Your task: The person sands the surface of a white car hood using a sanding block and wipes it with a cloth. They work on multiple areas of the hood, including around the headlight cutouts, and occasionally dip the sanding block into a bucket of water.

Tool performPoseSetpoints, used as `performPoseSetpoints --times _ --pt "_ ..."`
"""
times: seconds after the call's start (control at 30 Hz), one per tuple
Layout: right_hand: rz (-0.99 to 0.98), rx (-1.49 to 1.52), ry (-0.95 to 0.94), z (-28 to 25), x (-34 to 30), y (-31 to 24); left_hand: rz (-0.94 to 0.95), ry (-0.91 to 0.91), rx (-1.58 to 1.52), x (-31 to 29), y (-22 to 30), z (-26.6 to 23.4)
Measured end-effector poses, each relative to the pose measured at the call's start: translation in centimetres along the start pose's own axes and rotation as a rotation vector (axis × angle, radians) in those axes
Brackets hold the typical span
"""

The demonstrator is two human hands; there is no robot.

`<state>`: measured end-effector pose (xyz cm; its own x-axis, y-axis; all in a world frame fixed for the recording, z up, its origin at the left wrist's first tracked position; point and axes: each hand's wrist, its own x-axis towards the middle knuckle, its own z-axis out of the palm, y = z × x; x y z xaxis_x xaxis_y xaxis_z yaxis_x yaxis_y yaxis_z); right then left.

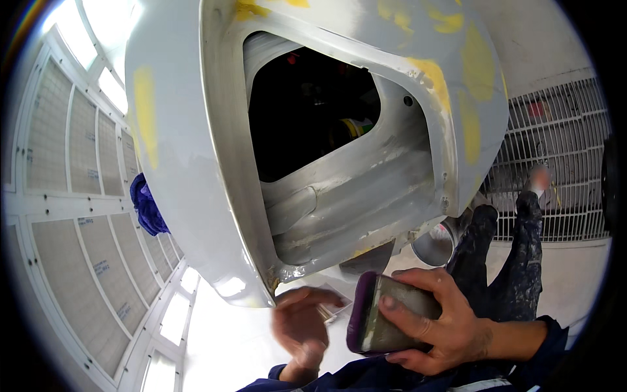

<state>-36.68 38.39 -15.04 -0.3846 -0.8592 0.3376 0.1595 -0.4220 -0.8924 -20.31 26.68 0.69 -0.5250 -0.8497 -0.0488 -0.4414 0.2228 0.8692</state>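
block (382,330), grey on top and purple along 1 edge, is sitting firmly in the right hand (450,326): fingers are gripping it, 1 digit pressing across the top, others bracing its sides. over to the left hand (302,330), which is showing blurred, fingers loosely spreading and holding nothing visible! it is hovering by the lower left corner of the grey car body (176,170); whether it is touching there, i'm not able to tell.

here's the key line: the block is lying directly right of the left fingertips, just beside them, its purple edge facing them and running roughly up and down with a slight tilt. its long axis is showing too foreshortened to call. the right hand, already touching, is being the nearer of the 2.

the block is hanging below the body's lower edge, while a round bucket (432,247) is standing beneath that edge's right end.
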Motion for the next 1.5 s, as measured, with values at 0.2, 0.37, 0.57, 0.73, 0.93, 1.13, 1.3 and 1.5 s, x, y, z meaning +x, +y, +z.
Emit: performPoseSetpoints --times 0.2,0.37,0.57,0.73,0.93,1.13,1.3,1.5 --pt "-0.089 0.025 0.34 5.2 0.9 -1.6 0.953 0.164 0.939 2.1 2.9 -3.9" --pt "-0.082 -0.078 0.601 5.5 2.3 -1.5 1.008 -0.047 1.669 5.1 4.5 -5.8" --pt "-0.087 -0.113 0.771 5.8 1.0 0.0 1.238 -0.303 1.608 7.3 3.2 -6.5" --pt "-0.04 0.072 0.977 11.5 0.8 1.0 1.522 -0.357 1.465 9.8 0.6 -6.8" --pt "-0.144 -0.153 1.138 13.6 5.8 0.4 1.644 -0.386 1.263 11.8 0.1 -7.3" --pt "-0.377 -0.444 1.12 18.3 5.1 3.2 1.53 -0.347 1.211 12.3 -1.7 -9.8" --pt "-0.468 -0.604 1.154 16.8 4.5 6.3 1.433 -0.389 1.061 12.2 -3.0 -8.5" --pt "-0.291 -0.611 1.406 11.4 4.8 4.9 1.462 -0.452 0.992 12.4 -2.1 -8.4"
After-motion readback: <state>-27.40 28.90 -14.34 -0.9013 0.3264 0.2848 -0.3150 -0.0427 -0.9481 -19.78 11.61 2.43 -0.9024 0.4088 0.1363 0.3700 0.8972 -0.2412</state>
